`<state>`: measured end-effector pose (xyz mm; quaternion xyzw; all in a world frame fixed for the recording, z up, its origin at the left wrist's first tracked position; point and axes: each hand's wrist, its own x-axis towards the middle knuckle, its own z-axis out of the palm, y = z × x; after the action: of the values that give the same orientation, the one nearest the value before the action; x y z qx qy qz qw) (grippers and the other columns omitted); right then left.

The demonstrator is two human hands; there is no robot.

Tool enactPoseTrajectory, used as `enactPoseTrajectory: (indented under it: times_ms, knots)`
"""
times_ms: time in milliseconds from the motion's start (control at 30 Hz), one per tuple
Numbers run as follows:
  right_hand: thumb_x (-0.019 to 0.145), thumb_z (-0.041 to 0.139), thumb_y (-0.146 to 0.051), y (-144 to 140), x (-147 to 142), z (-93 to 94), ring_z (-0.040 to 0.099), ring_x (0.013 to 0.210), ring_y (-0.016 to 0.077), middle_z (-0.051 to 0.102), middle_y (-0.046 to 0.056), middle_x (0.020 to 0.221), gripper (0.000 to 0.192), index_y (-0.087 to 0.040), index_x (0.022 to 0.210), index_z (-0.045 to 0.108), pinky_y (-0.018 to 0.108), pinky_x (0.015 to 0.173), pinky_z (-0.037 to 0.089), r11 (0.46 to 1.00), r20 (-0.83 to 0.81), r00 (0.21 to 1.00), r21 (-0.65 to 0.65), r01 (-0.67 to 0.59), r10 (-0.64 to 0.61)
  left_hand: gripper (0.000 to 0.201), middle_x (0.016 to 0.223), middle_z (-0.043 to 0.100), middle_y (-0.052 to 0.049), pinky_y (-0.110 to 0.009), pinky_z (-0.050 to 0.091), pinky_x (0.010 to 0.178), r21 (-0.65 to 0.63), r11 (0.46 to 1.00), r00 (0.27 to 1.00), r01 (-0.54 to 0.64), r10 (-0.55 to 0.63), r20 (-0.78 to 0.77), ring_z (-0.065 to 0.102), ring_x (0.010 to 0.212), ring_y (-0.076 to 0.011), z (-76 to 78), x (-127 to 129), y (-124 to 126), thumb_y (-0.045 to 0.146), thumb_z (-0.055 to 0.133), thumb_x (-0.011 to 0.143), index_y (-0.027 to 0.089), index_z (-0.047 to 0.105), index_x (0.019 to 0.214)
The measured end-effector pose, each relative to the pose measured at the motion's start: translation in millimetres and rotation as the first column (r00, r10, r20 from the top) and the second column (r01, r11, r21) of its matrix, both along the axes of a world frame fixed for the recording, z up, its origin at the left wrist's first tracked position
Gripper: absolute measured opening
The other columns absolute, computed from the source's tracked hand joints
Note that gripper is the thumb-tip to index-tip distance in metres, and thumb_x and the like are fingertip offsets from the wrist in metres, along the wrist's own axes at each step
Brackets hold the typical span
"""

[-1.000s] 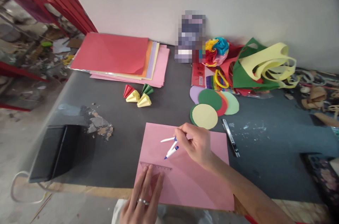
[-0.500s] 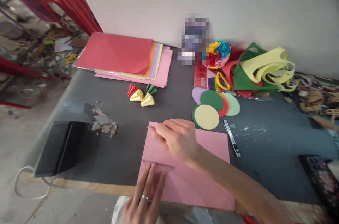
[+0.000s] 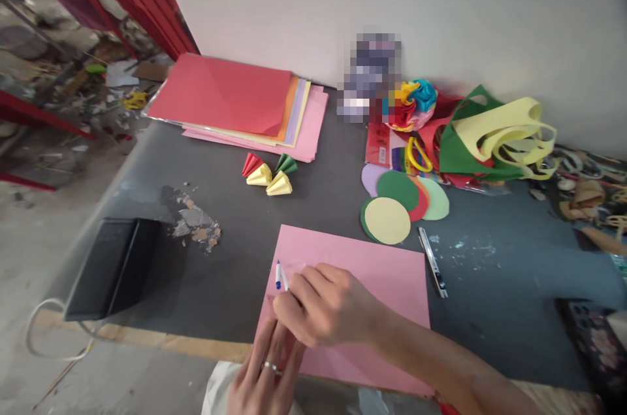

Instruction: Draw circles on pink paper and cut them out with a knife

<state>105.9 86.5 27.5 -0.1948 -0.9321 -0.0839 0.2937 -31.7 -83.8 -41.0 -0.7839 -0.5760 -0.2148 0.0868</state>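
Observation:
A pink paper sheet (image 3: 372,271) lies on the dark table near the front edge. My right hand (image 3: 328,304) is closed around a white and blue compass (image 3: 280,276), whose tip pokes out over the sheet's left side. My left hand (image 3: 264,376), with a ring on one finger, presses flat on the sheet's near left corner. The ruler under it is hidden by my right hand.
A utility knife (image 3: 432,261) lies right of the sheet. Coloured paper circles (image 3: 392,202) and small paper cones (image 3: 268,173) sit further back. A stack of coloured sheets (image 3: 235,101) is at the back left, paper offcuts (image 3: 494,131) at the back right, a black box (image 3: 112,265) at the left.
My right hand has swung with the compass from the sheet's middle to its left side, down close to my left hand, covering the ruler. My left hand stays pressed in place.

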Motion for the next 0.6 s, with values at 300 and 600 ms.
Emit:
enactPoseTrajectory:
  times_ms: [300, 600]
  knots:
    - [0.099, 0.063, -0.033, -6.5, 46.6, 9.9, 0.04, 0.054, 0.0129, 0.047, -0.004, 0.061, 0.033, -0.022, 0.071, 0.05, 0.033, 0.051, 0.027, 0.984, 0.131, 0.991, -0.18, 0.011, 0.013, 0.053, 0.132, 0.075, -0.006, -0.023, 0.058, 0.086, -0.1, 0.995, 1.0, 0.023, -0.024, -0.017, 0.065, 0.131, -0.022, 11.5, -1.2, 5.7, 0.004, 0.044, 0.085, 0.026, 0.072, 0.124]
    - [0.1, 0.064, -0.029, 4.2, 59.2, 10.2, 0.049, 0.057, 0.0122, 0.058, -0.003, 0.066, 0.026, -0.021, 0.077, 0.055, 0.032, 0.051, 0.033, 0.978, 0.115, 0.991, -0.188, 0.095, -0.074, 0.063, 0.14, 0.07, -0.008, -0.021, 0.058, 0.08, -0.13, 0.991, 0.998, 0.023, -0.03, -0.053, 0.066, 0.13, -0.0225, 11.6, -1.0, 4.6, -0.002, 0.047, 0.081, 0.026, 0.067, 0.135]
